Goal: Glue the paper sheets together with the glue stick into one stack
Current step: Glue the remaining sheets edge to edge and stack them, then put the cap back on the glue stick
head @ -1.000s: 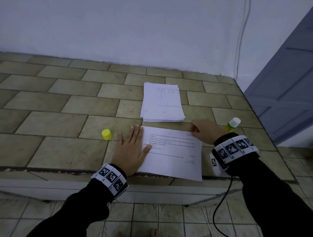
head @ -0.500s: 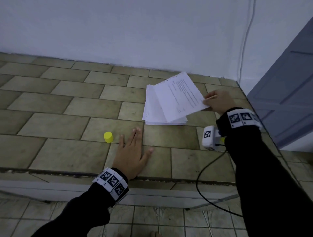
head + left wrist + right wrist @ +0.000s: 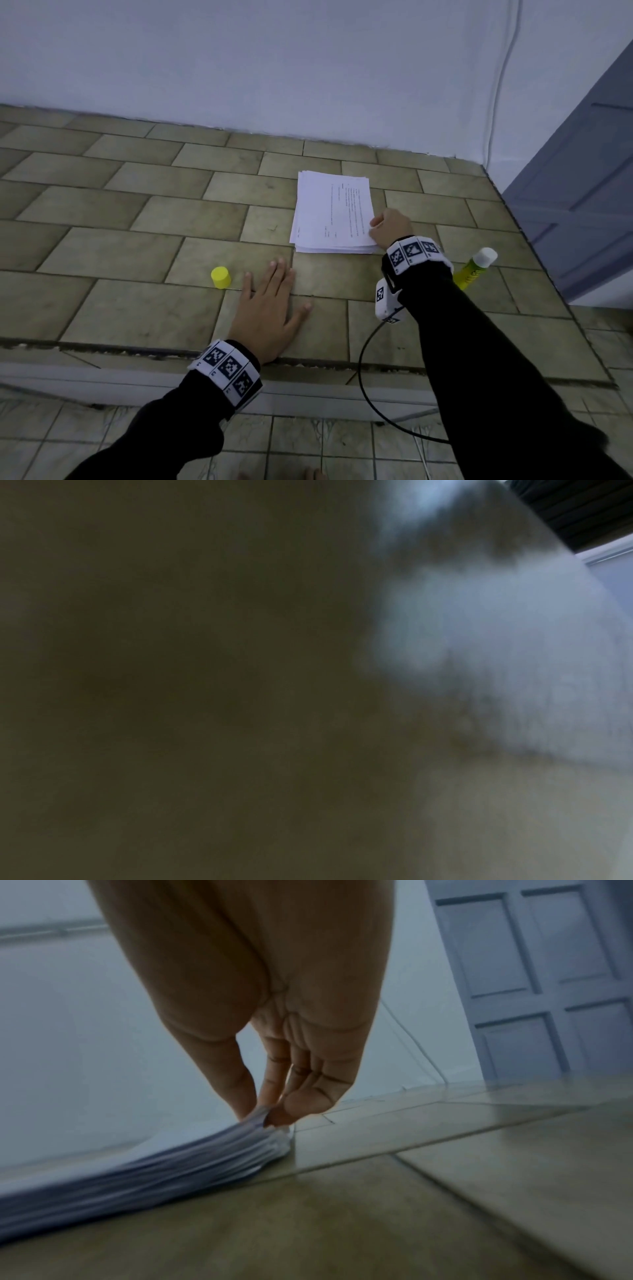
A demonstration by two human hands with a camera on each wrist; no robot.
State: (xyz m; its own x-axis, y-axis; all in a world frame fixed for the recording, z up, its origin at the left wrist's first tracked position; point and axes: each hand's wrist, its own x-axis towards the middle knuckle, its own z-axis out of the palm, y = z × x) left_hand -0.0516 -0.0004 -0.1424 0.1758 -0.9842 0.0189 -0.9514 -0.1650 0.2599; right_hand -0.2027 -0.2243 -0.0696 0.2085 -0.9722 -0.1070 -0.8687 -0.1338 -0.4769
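A stack of white printed sheets (image 3: 334, 212) lies on the tiled ledge (image 3: 137, 233). My right hand (image 3: 388, 228) sits at the stack's right edge, thumb and fingers pinching the top sheet (image 3: 263, 1115) at its corner. My left hand (image 3: 270, 308) lies flat with straight fingers on the tiles, in front of the stack and holding nothing. The uncapped glue stick (image 3: 476, 269), yellow-green with a white tip, lies to the right behind my right wrist. Its yellow cap (image 3: 221, 277) stands left of my left hand. The left wrist view is dark and blurred.
A white wall (image 3: 274, 68) backs the ledge, with a thin cable (image 3: 503, 75) running down it. A blue-grey door (image 3: 575, 192) stands at the right. The ledge's front edge drops to a tiled floor (image 3: 308, 445). A black cable (image 3: 373, 394) hangs from my right wrist.
My right hand lifted the printed sheet from in front of me, carried it back and laid it on top of the stack. My left hand stayed flat on the tiles.
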